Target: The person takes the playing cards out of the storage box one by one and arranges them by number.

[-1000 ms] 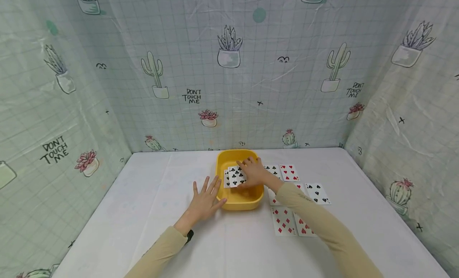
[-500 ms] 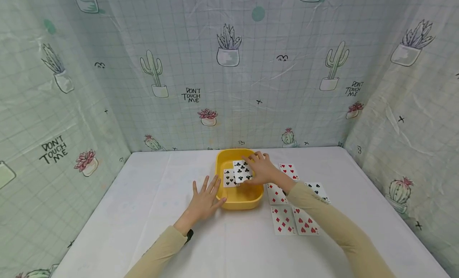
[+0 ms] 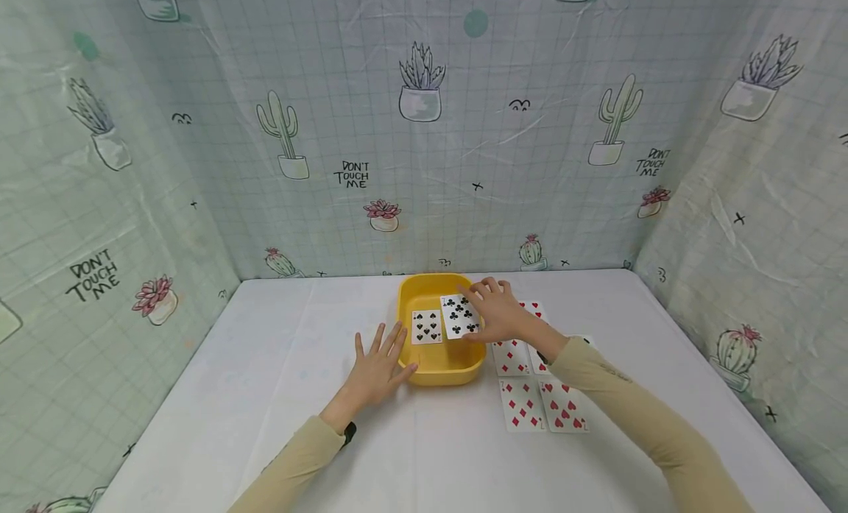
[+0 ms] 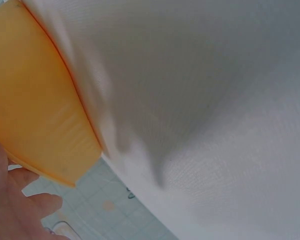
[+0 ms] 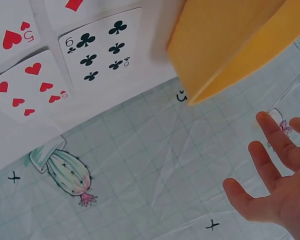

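In the head view my right hand (image 3: 500, 314) pinches a seven of clubs playing card (image 3: 457, 318) by its right side, between the thumb and fingers, over the right half of a yellow tray (image 3: 442, 377). Flat in the tray, just left of it, lies a card of spades (image 3: 426, 327). My left hand (image 3: 374, 372), fingers spread, rests against the tray's left rim; the left wrist view has its fingertips (image 4: 46, 202) beside the yellow wall. The right wrist view catches the right hand's spread fingers (image 5: 265, 165), the held card hidden there.
Several face-up cards lie right of the tray, among them a seven of diamonds (image 3: 521, 404) and a seven of hearts (image 3: 563, 408). A six of clubs (image 5: 100, 52) and a six of hearts (image 5: 32, 90) show in the right wrist view. A printed cloth (image 3: 424, 160) hangs behind the table.
The right hand has drawn the seven of clubs to the right, off the spades card it overlapped, which now shows whole. My left hand has stayed at the tray's rim.
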Demonstrator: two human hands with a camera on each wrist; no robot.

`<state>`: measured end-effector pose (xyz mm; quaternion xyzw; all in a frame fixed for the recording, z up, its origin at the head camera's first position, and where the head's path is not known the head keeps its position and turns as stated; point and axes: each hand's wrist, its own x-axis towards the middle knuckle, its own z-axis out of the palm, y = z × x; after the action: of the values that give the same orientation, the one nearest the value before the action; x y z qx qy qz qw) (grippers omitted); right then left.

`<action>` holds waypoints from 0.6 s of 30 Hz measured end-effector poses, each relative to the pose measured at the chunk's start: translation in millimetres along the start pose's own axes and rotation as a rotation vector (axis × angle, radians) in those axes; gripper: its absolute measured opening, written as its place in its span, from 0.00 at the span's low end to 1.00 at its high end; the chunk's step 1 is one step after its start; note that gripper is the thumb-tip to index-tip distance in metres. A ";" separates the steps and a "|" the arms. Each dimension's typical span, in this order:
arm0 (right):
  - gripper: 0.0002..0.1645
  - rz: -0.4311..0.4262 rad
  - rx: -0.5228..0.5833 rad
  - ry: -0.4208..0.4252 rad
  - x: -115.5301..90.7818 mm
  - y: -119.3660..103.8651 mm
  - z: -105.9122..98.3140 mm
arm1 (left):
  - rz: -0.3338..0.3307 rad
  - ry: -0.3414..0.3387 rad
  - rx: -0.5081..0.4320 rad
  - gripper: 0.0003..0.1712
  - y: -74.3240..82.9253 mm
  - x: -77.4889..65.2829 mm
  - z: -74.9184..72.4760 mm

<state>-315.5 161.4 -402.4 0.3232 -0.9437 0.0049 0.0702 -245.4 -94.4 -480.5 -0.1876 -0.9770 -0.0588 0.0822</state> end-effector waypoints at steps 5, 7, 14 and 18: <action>0.56 0.012 0.017 -0.005 -10.5 3.8 -2.1 | -0.001 -0.011 -0.007 0.43 -0.4 -0.2 -1.2; 0.56 0.006 0.014 0.004 -15.2 5.4 -2.1 | -0.002 -0.013 -0.005 0.43 -0.3 -0.4 -1.7; 0.56 -0.007 0.022 0.049 -32.3 11.2 0.8 | -0.002 -0.014 -0.016 0.43 -0.3 -0.8 -3.2; 0.57 0.011 0.032 0.062 -42.3 15.1 3.8 | 0.002 -0.014 -0.006 0.43 -1.1 0.2 -1.8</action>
<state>-292.1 198.9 -411.4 0.3190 -0.9426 0.0303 0.0941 -245.7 -95.6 -478.8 -0.1891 -0.9773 -0.0601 0.0747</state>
